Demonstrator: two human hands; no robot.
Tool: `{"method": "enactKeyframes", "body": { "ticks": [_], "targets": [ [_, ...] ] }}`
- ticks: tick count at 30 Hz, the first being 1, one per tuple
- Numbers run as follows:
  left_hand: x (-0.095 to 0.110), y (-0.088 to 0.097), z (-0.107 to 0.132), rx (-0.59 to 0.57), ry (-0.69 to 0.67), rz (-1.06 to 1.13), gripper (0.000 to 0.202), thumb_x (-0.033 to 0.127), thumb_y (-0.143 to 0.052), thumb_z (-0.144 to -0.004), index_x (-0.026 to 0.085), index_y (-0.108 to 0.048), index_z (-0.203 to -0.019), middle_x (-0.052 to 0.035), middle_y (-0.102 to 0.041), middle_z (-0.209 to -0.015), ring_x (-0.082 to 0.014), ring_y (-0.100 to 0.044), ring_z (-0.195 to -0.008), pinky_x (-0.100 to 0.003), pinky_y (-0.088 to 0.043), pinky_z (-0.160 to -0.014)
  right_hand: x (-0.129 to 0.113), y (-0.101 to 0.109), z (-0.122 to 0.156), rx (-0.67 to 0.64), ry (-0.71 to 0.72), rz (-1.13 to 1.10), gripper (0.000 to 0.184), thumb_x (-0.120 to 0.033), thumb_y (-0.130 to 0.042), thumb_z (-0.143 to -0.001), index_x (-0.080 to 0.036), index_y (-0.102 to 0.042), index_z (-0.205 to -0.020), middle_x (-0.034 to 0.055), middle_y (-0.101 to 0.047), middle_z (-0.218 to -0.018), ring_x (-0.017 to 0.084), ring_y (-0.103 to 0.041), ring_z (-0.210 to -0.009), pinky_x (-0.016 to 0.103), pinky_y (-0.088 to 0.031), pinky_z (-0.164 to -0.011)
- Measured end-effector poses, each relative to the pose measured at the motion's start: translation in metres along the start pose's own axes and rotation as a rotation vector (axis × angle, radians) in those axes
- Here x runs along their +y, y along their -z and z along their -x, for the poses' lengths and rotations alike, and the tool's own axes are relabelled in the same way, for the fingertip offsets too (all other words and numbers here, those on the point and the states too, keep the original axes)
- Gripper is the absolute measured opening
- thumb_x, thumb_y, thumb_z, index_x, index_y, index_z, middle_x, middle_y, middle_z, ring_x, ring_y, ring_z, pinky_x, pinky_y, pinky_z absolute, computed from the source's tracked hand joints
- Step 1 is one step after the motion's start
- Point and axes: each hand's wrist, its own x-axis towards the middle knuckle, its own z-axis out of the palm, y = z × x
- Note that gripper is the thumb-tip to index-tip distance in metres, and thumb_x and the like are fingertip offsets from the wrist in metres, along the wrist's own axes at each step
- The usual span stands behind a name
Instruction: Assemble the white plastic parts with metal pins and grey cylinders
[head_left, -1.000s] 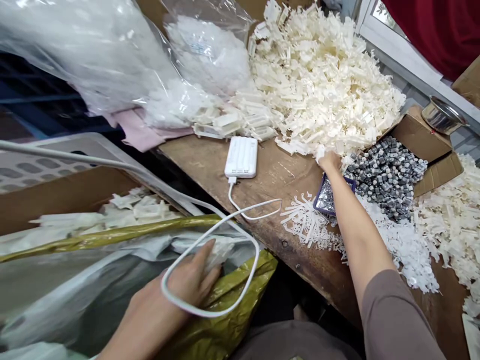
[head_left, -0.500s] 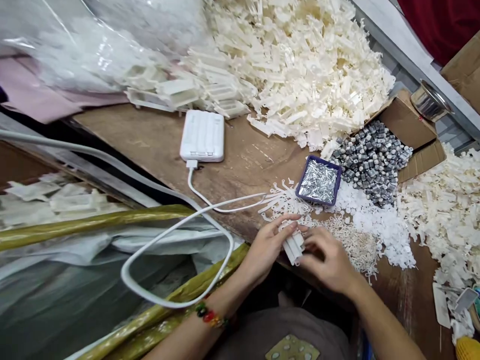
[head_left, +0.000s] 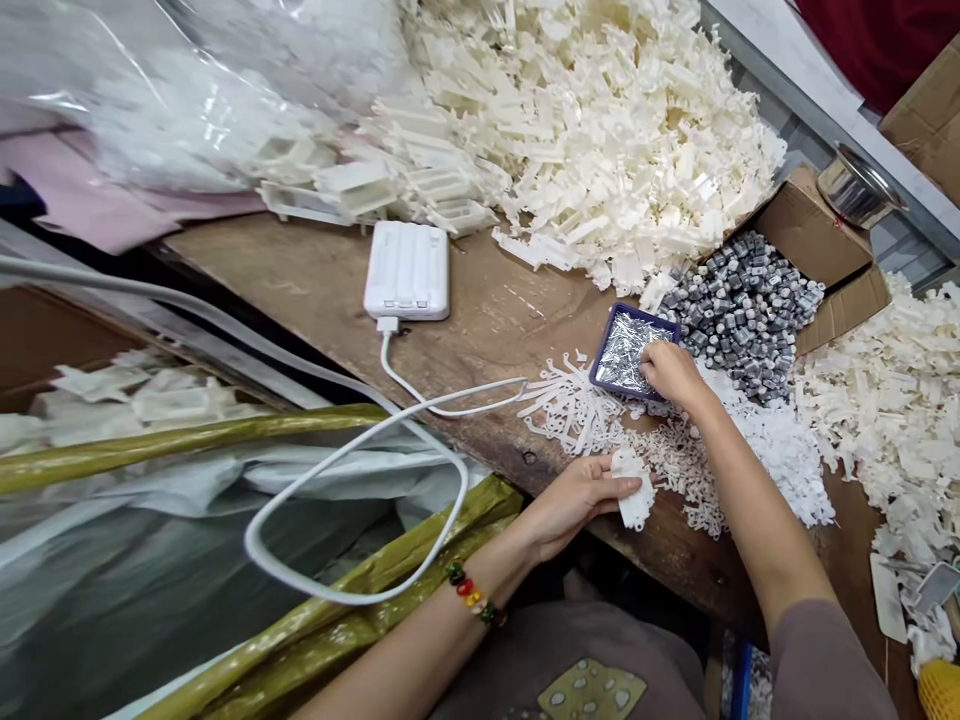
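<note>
Between thumb and fingers, my left hand (head_left: pixel 581 497) grips a flat white plastic part (head_left: pixel 634 490) with small rounded tabs, just above the table's front edge. My right hand (head_left: pixel 670 372) reaches over the rim of a purple tray (head_left: pixel 604 378) that holds many thin silver metal pins (head_left: pixel 628 350). Its fingers are closed and dip among the pins; whether they pinch one is hidden. Beside the tray lie long white plastic strips (head_left: pixel 574 405) with looped ends. Small beige-white hooked pieces (head_left: pixel 694 470) are heaped under my right forearm.
Cream plastic parts (head_left: pixel 600 130) form a large pile at the back. Grey cylindrical pieces (head_left: pixel 750 310) spill from a cardboard box (head_left: pixel 810 235), with a metal bowl (head_left: pixel 859 190) behind. A white power bank (head_left: pixel 407 270) trails a white cable (head_left: pixel 255 520). An open sack (head_left: pixel 225 560) stands at left.
My right hand has left the white plastic part and moved up and right into the tray of pins. My left hand has shifted slightly right, still holding the part, now turned flat.
</note>
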Motion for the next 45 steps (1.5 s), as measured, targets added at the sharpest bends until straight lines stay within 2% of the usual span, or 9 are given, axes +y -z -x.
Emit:
{"method": "enactKeyframes", "body": {
  "ticks": [3,7,15,20,24,29,35,41,45],
  "targets": [
    [-0.007,0.003,-0.008,-0.008,-0.042,-0.059,0.032,0.032,-0.076,-0.063,0.01,-0.068,-0.084,-0.0087,-0.071,-0.081,-0.0166,-0.063,-0.074,-0.026,-0.048,-0.073,0.006,-0.002,0.003,0.016,-0.018,-0.082,0.014,-0.023,-0.05,-0.085,-0.018,-0.063,-0.086,0.0041,-0.065,-0.092,0.017,-0.058,-0.086,0.025,-0.039,-0.073],
    [-0.016,0.002,-0.015,-0.004,-0.089,-0.136,0.037,0.04,-0.074,-0.064,0.012,-0.064,-0.087,-0.0056,-0.07,-0.079,-0.0146,-0.061,-0.064,-0.023,-0.046,-0.06,0.002,-0.004,0.006,0.009,0.027,0.04,0.013,-0.019,-0.051,-0.082,-0.018,-0.063,-0.086,0.0067,-0.063,-0.098,0.018,-0.057,-0.087,0.026,-0.039,-0.072],
    [-0.023,0.003,-0.019,-0.031,-0.028,-0.161,0.044,0.043,-0.069,-0.066,0.015,-0.056,-0.097,-0.005,-0.069,-0.083,-0.0195,-0.065,-0.069,-0.028,-0.047,-0.062,0.001,-0.001,-0.001,-0.004,0.024,-0.083,0.013,-0.019,-0.05,-0.084,-0.018,-0.063,-0.086,0.0048,-0.064,-0.094,0.017,-0.056,-0.088,0.025,-0.039,-0.074],
    [-0.023,0.005,-0.02,-0.041,-0.039,-0.155,0.038,0.041,-0.069,-0.067,0.014,-0.058,-0.092,-0.0051,-0.069,-0.083,-0.0184,-0.065,-0.067,-0.027,-0.047,-0.062,-0.002,-0.007,-0.001,0.011,0.025,-0.056,0.011,-0.018,-0.051,-0.081,-0.017,-0.063,-0.081,0.0086,-0.062,-0.095,0.02,-0.057,-0.088,0.028,-0.039,-0.073],
    [-0.024,0.005,-0.02,-0.054,-0.048,-0.14,0.035,0.04,-0.069,-0.068,0.014,-0.059,-0.089,-0.0056,-0.069,-0.084,-0.0184,-0.065,-0.068,-0.027,-0.047,-0.062,0.002,-0.01,-0.005,0.071,-0.037,-0.276,0.01,-0.015,-0.053,-0.078,-0.017,-0.06,-0.072,0.0036,-0.064,-0.081,0.016,-0.059,-0.079,0.025,-0.041,-0.071],
    [-0.027,0.009,-0.024,-0.061,-0.058,-0.113,0.038,0.04,-0.071,-0.066,0.014,-0.059,-0.092,-0.0056,-0.069,-0.084,-0.0178,-0.065,-0.067,-0.027,-0.048,-0.064,0.011,-0.014,-0.007,0.056,-0.162,-0.701,0.01,-0.02,-0.052,-0.078,-0.017,-0.055,-0.07,-0.005,-0.054,-0.05,0.01,-0.055,-0.046,0.02,-0.041,-0.051],
    [-0.028,0.009,-0.024,-0.064,-0.048,-0.096,0.041,0.038,-0.072,-0.065,0.014,-0.058,-0.095,-0.0061,-0.07,-0.084,-0.0188,-0.065,-0.07,-0.028,-0.048,-0.067,0.012,-0.024,-0.005,0.056,-0.251,-1.1,0.015,-0.023,-0.054,-0.077,-0.018,-0.045,-0.066,-0.0056,-0.055,-0.052,0.006,-0.051,-0.035,0.014,-0.029,-0.032],
    [-0.025,0.003,-0.022,-0.004,-0.078,-0.102,0.041,0.032,-0.072,-0.065,0.014,-0.055,-0.098,-0.0063,-0.07,-0.086,-0.0189,-0.066,-0.068,-0.029,-0.049,-0.065,0.013,-0.022,0.004,0.14,-0.177,-1.197,0.016,-0.029,-0.058,-0.072,-0.018,-0.048,-0.066,-0.008,-0.051,-0.05,0.007,-0.052,-0.036,0.014,-0.03,-0.03],
    [-0.025,0.001,-0.022,-0.004,-0.091,-0.085,0.04,0.031,-0.071,-0.065,0.013,-0.055,-0.097,-0.0062,-0.07,-0.085,-0.0188,-0.066,-0.067,-0.03,-0.05,-0.066,0.007,-0.013,0.028,0.168,-0.217,-1.213,0.017,-0.03,-0.059,-0.071,-0.019,-0.048,-0.066,-0.0087,-0.048,-0.049,0.006,-0.049,-0.036,0.014,-0.026,-0.03]
  ]
}}
